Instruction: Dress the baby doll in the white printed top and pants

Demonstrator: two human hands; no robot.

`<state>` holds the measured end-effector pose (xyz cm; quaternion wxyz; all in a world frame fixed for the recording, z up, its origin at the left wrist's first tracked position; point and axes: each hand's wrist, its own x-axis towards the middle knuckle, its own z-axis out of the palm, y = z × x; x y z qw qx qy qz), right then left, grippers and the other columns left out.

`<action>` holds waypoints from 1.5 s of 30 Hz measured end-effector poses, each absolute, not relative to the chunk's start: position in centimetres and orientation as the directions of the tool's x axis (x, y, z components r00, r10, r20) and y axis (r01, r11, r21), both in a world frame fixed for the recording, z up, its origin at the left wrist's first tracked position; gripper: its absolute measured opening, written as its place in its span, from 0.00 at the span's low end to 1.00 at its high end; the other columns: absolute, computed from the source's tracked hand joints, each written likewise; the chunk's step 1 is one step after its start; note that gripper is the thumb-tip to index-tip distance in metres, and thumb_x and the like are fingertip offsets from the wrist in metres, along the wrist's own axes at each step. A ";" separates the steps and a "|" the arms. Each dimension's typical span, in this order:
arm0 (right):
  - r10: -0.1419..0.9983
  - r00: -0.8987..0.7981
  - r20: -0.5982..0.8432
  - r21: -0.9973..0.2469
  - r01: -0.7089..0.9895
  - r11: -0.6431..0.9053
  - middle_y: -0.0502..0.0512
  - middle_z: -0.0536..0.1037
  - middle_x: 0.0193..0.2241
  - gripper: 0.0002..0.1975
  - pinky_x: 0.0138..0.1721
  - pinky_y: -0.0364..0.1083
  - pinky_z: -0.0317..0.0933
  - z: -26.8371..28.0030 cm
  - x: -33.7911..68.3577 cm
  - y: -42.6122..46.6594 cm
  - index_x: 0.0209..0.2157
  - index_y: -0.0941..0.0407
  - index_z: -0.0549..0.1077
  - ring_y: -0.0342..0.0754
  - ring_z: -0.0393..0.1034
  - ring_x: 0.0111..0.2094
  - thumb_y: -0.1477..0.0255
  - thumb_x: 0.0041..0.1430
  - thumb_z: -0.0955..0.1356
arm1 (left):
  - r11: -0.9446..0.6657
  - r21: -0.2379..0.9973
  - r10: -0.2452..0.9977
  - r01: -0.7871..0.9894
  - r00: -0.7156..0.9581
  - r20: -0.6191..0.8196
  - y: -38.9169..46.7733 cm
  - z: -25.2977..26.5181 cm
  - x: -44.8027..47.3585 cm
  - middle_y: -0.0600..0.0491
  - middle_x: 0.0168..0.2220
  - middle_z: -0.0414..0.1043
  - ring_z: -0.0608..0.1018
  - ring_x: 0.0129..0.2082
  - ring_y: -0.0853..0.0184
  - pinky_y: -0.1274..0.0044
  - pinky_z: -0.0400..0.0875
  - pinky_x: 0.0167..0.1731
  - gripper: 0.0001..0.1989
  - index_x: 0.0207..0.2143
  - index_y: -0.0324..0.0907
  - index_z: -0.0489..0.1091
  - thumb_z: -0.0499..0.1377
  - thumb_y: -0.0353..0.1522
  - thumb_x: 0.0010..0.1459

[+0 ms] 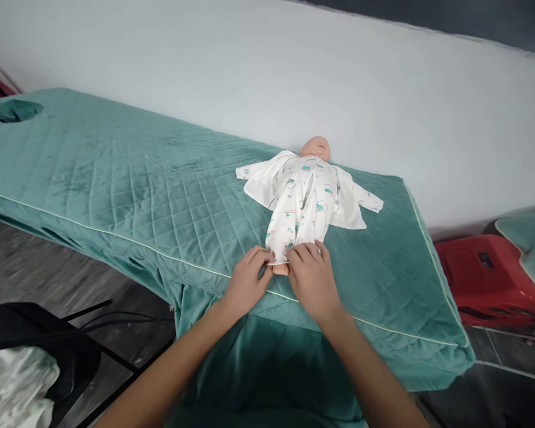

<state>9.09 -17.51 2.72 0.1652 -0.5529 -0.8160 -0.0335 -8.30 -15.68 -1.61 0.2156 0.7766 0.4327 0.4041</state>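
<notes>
A baby doll (315, 148) lies on its back on the green quilted bed cover, its head towards the wall. White printed baby pants (289, 217) cover its legs, and an open white baby top (350, 199) spreads out on both sides under it. My left hand (248, 278) pinches the pants' hem on the left side of one leg. On the other side of that hem, my right hand (311, 278) has its fingers closed on the cloth. Between my hands the doll's foot (280, 269) pokes out below the hem. The doll's other foot is hidden.
The padded bed (160, 190) runs along a white wall (205, 65) and has a face hole (13, 110) at its far left end. A red plastic chair (490, 279) stands off the right end. At lower left are a black chair (78, 351) and patterned cloth (18, 386).
</notes>
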 end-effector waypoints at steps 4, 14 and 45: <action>0.845 -0.372 0.384 -0.232 0.847 0.479 0.53 0.77 0.38 0.05 0.65 0.59 0.50 3.2 9.4 -18.7 0.39 0.54 0.71 0.51 0.68 0.46 0.77 0.64 0.65 | -0.575 0.708 0.817 0.411 0.244 0.522 -16.8 -0.7 -9.3 0.54 0.35 0.68 0.73 0.36 0.70 0.77 0.68 0.37 0.08 0.37 0.43 0.65 0.54 0.22 0.61; 0.853 -0.039 0.520 -0.430 0.851 0.301 0.62 0.75 0.43 0.11 0.51 0.56 0.65 1.5 17.6 -12.9 0.44 0.57 0.71 0.56 0.68 0.48 0.79 0.62 0.62 | -0.591 0.533 0.803 0.605 0.383 0.456 -7.8 -2.0 -10.8 0.45 0.48 0.73 0.73 0.51 0.59 0.62 0.69 0.55 0.13 0.49 0.41 0.68 0.50 0.28 0.64; 0.827 -0.388 0.408 -0.291 0.803 0.520 0.57 0.76 0.35 0.15 0.42 0.51 0.63 -1.0 22.2 -9.4 0.34 0.55 0.79 0.50 0.67 0.38 0.74 0.68 0.61 | -0.862 0.248 0.505 0.442 0.789 0.349 -0.5 -2.1 -8.6 0.48 0.50 0.78 0.74 0.58 0.62 0.62 0.58 0.68 0.17 0.42 0.44 0.77 0.51 0.23 0.59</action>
